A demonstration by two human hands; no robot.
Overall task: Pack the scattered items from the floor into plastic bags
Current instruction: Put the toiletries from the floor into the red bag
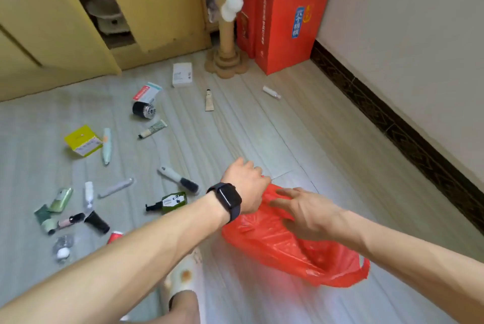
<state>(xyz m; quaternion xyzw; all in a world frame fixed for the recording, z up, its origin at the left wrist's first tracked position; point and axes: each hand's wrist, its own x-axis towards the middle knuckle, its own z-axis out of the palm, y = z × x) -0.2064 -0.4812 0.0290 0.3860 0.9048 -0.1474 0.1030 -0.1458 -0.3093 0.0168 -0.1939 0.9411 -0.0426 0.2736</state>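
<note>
opening the bag (282, 250), low right of centre, could go wrong: the thin film may cling shut, or tear if tugged hard. left hand (246, 185) curls over its top edge, pinching it. right hand (303, 208) rests on it, fingers loosely spread. items (174, 201) lie scattered at left, unpacked.

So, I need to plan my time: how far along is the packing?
Nothing looks packed yet; the red bag looks flat. In hand: the left hand grips its edge, the right hand rests on it, seemingly opening it. Left: everything on the floor, such as the green pump bottle, brush, yellow box and white box.
</note>
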